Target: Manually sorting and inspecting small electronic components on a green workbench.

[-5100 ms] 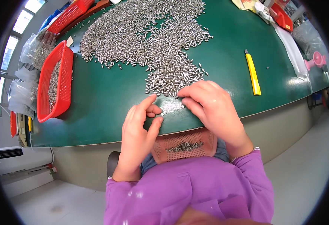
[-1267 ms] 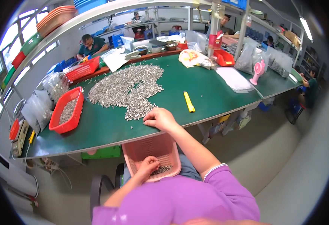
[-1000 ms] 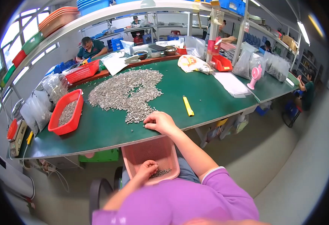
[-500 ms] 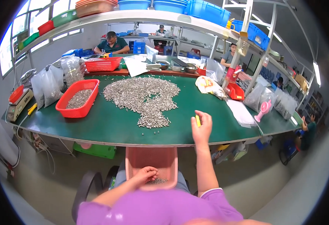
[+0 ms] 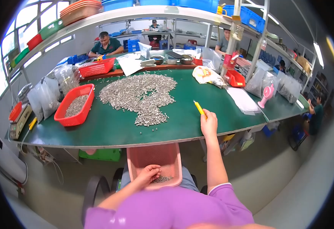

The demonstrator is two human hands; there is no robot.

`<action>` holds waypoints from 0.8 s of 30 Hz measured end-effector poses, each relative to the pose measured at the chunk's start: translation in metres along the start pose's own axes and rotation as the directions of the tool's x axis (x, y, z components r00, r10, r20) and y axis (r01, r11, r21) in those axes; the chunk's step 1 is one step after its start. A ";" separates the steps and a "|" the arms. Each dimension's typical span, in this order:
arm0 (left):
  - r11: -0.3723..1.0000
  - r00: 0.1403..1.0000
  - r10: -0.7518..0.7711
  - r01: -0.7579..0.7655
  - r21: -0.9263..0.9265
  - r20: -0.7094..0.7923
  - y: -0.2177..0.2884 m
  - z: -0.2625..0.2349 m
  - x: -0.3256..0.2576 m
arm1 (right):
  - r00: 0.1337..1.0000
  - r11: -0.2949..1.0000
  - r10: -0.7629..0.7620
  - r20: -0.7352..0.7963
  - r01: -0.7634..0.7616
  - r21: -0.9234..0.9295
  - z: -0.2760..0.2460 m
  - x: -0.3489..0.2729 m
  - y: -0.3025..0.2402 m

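Note:
My right hand point(image 5: 209, 123) is above the green tabletop point(image 5: 186, 128), right of centre, closed round a slim yellow tool point(image 5: 199, 108). The tool's narrow pale tip points up and away; its exact kind is unclear. A pink perforated basket point(image 5: 178, 160) rests on my lap, with small metal pins point(image 5: 163, 179) at its near end. Over these pins is my left hand point(image 5: 150, 173), its fingers pinched together; whatever is between them is too small to see. A wide pile of small metal pins point(image 5: 136, 93) covers the table's middle, with several loose ones at its near edge.
A red basket point(image 5: 89, 102) of pins and plastic bags point(image 5: 45, 95) stand at left, beside a scale point(image 5: 21, 119). White paper point(image 5: 243, 100), a pink fan point(image 5: 266, 95) and a red bin point(image 5: 235, 79) are at right. A shelf point(image 5: 144, 11) spans overhead; co-workers sit beyond.
My right hand has turned, so the yellow tool now sticks out past the fingers, tip pointing away. The view has shifted slightly. My left hand stays in the basket, still pinched.

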State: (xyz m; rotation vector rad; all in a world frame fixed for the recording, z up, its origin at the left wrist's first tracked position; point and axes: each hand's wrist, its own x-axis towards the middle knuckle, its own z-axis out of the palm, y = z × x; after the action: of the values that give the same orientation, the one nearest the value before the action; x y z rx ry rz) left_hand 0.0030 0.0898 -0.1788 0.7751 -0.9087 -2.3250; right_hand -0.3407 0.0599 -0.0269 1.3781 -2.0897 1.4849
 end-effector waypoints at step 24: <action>0.929 0.903 0.370 -0.361 -0.080 0.219 0.153 0.155 -0.054 | 0.856 0.494 -0.361 0.370 -0.161 0.854 -0.099 -0.070 -0.149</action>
State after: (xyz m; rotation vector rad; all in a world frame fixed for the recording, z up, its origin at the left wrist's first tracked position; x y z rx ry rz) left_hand -0.0234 0.0928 0.0439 0.2864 -1.0082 -2.1126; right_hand -0.2170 0.1750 0.0651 2.4308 -1.3163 2.5215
